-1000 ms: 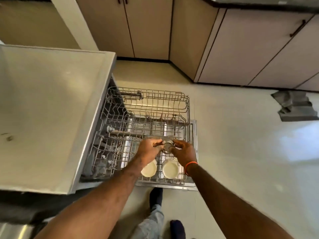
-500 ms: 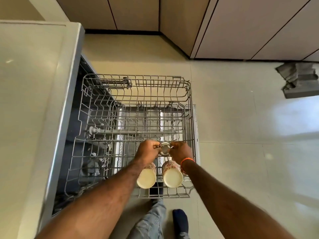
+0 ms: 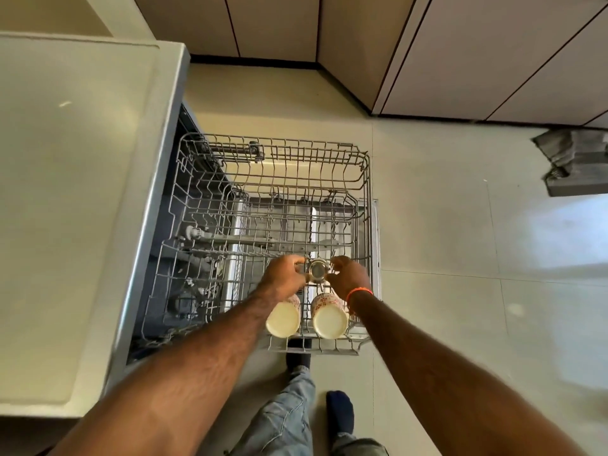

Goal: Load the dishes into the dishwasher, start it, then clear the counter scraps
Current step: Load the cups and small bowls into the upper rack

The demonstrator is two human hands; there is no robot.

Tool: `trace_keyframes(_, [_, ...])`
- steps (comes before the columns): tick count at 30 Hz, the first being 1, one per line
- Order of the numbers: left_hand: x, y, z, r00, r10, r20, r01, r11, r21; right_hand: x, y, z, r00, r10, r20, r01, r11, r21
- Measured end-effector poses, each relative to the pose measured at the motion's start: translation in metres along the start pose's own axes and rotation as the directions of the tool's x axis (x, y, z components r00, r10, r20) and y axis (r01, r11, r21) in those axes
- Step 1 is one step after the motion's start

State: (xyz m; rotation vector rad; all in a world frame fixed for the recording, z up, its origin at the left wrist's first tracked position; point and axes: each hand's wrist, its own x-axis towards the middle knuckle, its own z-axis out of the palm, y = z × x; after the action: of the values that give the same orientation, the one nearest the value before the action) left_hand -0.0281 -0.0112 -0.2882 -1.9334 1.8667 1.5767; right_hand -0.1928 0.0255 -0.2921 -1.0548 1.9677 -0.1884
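We are in the loading step. The upper rack [image 3: 273,205] of the dishwasher is pulled out over the floor, and we are seating a small steel cup [image 3: 317,270] in its near right area. Both hands work on this one item. Our left hand [image 3: 285,274] curls its fingers round the cup's left side; our right hand [image 3: 349,276], with an orange band [image 3: 359,293] at the wrist, pinches the cup's right edge with bent fingertips. The cup sits between the two hands, just above or on the rack wires; we cannot tell whether it already rests on them.

Just nearer to us, two patterned mugs [image 3: 330,316] lie tilted in the rack, side by side, pale bases or openings facing the camera. The rest of the rack shows only bare wire, so we judge the loading to be at an early stage.

The next move calls for settling the cup steadily between the tines, clear of the mugs, then releasing both hands and fetching further dishes. Starting the machine and clearing scraps remain to be done.

The desk [image 3: 72,192] stands to the left, above the dishwasher opening.

No brand, label or legible writing is visible on the rack, the cup, the mugs or the cabinet doors [image 3: 477,54].
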Motion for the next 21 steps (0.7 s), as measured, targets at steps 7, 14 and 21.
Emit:
trace_keyframes(7, [-0.096,0.023,-0.037,0.989,0.097,-0.114,-0.095,0.995,0.024,-0.075,-0.029,-0.041,0.978,-0.206,0.019,0.206,0.978,0.001])
trace_keyframes(14, [-0.245,-0.002,-0.054,0.896,0.205,-0.393,-0.209,0.977,0.033,-0.181,-0.075,-0.045,0.87,-0.481,0.112,0.491,0.866,-0.093])
trace_keyframes(21, [-0.375,-0.06,-0.075,0.623,-0.004,-0.782,-0.206,0.964,-0.169,-0.287,-0.149,0.011,0.678,-0.701,0.221,0.713,0.7,0.032])
